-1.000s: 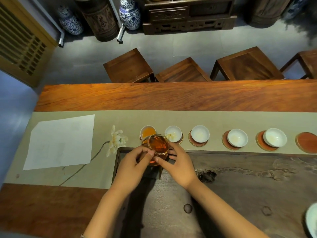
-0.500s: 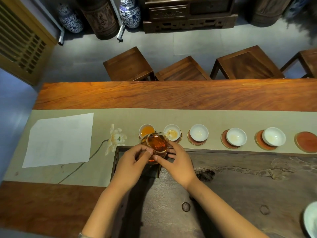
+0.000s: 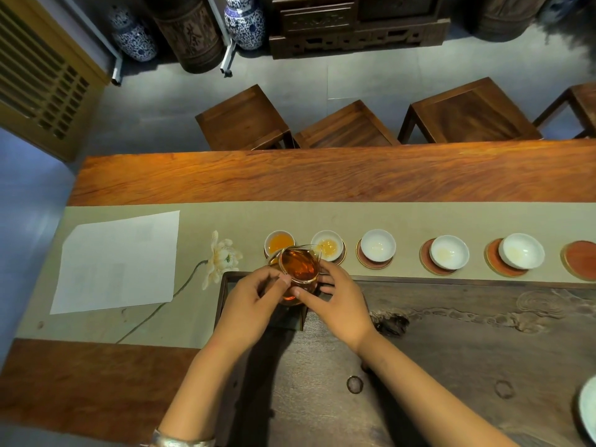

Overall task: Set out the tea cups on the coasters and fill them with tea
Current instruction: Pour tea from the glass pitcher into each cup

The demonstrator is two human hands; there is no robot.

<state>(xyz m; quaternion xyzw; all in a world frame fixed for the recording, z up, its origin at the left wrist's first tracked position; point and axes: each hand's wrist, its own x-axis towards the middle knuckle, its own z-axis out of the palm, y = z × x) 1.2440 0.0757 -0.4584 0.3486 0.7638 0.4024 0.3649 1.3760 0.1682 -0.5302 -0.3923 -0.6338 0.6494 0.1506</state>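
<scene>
A glass pitcher (image 3: 300,267) of dark amber tea is tilted toward the second white cup (image 3: 328,246), which holds a little pale tea. My left hand (image 3: 254,304) and my right hand (image 3: 338,301) both grip the pitcher from either side. The leftmost cup (image 3: 279,242) holds orange tea. Three more white cups (image 3: 378,245) (image 3: 449,252) (image 3: 521,250) sit on round red coasters along the beige runner (image 3: 387,217). At the far right lies a bare coaster (image 3: 582,259).
A dark carved wooden tea tray (image 3: 467,343) fills the near right. A white paper sheet (image 3: 119,259) and a painted flower (image 3: 222,258) lie at left. Wooden stools (image 3: 345,127) stand beyond the table's far edge. A pale dish rim (image 3: 588,408) shows at the right border.
The pitcher has stayed tilted over the second cup, and the tea level in that cup has risen slightly. My hands have barely shifted.
</scene>
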